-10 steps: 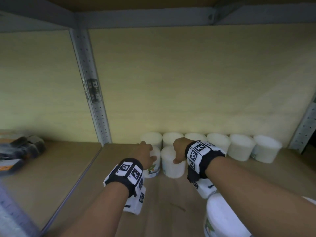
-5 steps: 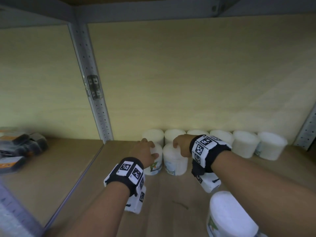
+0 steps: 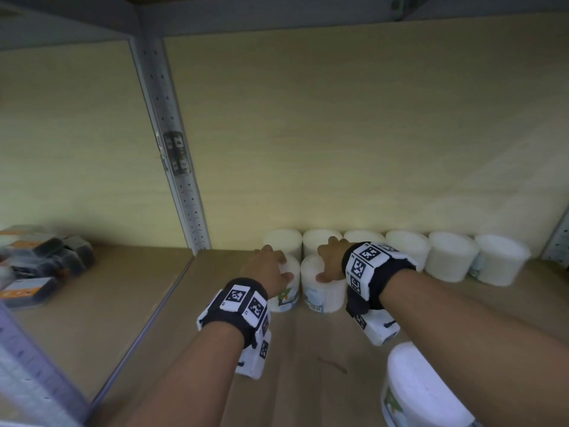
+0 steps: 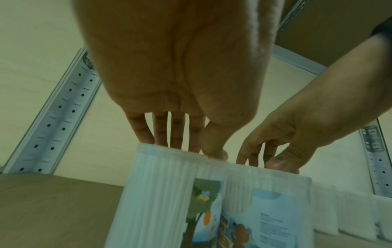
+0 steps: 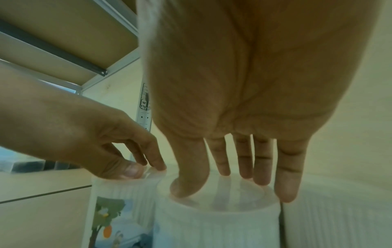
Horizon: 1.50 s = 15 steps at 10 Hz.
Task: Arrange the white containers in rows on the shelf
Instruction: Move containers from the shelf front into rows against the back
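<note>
1. Resting on top of the front-left container (image 3: 288,291), the left hand (image 3: 268,268) lay with fingers nearly straight, fingertips (image 4: 161,139) and thumb touching the lid rim; nothing was gripped.
2. The right hand (image 3: 332,260) lay likewise extended, thumb and fingertips (image 5: 263,176) pressing the lid of the front-right container (image 3: 323,292).
3. These two containers stood upright and touching, at 12 o'clock from the wearer on the shelf board (image 3: 301,349); both were lidded, contents not visible.
4. Directly behind them, a back row (image 3: 449,257) of six white containers stood against the rear panel, running toward 2 o'clock.
5. One further white container (image 3: 421,392) stood apart at 5 o'clock, near the right forearm.
6. Total counted: nine white containers.
7. Dark and orange packages (image 3: 40,263) lay at 9 o'clock, beyond the perforated upright (image 3: 172,149).
</note>
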Tool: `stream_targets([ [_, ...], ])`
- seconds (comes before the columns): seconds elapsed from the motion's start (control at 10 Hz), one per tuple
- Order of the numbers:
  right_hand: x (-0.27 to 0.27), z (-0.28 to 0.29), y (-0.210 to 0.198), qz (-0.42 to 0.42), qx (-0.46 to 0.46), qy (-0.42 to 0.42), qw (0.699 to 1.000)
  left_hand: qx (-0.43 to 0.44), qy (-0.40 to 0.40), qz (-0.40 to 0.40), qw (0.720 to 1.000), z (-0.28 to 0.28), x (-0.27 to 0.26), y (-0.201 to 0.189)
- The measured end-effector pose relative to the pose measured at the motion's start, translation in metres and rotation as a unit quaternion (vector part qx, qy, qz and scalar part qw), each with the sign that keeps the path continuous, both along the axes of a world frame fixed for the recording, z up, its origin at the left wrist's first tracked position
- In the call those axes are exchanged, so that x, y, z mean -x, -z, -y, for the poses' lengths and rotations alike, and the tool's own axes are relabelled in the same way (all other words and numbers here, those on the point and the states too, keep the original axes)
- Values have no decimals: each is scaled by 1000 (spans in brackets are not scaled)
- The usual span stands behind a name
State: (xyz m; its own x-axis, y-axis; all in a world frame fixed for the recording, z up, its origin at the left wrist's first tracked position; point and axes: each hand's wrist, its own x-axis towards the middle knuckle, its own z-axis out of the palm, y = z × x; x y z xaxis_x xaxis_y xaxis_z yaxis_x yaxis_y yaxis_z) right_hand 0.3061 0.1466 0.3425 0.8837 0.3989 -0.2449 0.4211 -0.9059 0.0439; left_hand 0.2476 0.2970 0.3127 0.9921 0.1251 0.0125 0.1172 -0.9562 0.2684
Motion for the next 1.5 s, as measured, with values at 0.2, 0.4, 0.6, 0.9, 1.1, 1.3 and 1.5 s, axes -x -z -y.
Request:
stream_targets([
  [0.2,-3,-3,-7,-48,21,-38,998,-5,2,3,1000,-1,0,1],
  [0.4,-2,-4,-11,-62,-55,-44,996,4,4,7,1000,-2,-1,3],
  [0.6,3,-7,-6,3,-4,-9,1000,9,2,8,1000,-3,-1,5],
  [0.9,-1,-10,-1,-12,2,4,1000,14,2,12,1000,-2,0,6],
  [1.1,0,-10,-9,-35,6,-23,999,10,2,13,1000,-2,0,5],
  [1.3,-8,-6,-7,-55,-17,-35,998,18,-1,14,1000,-1,0,5],
  [1.5,-18,-7,6,-42,3,-7,999,22,-1,8,1000,-1,-2,7],
])
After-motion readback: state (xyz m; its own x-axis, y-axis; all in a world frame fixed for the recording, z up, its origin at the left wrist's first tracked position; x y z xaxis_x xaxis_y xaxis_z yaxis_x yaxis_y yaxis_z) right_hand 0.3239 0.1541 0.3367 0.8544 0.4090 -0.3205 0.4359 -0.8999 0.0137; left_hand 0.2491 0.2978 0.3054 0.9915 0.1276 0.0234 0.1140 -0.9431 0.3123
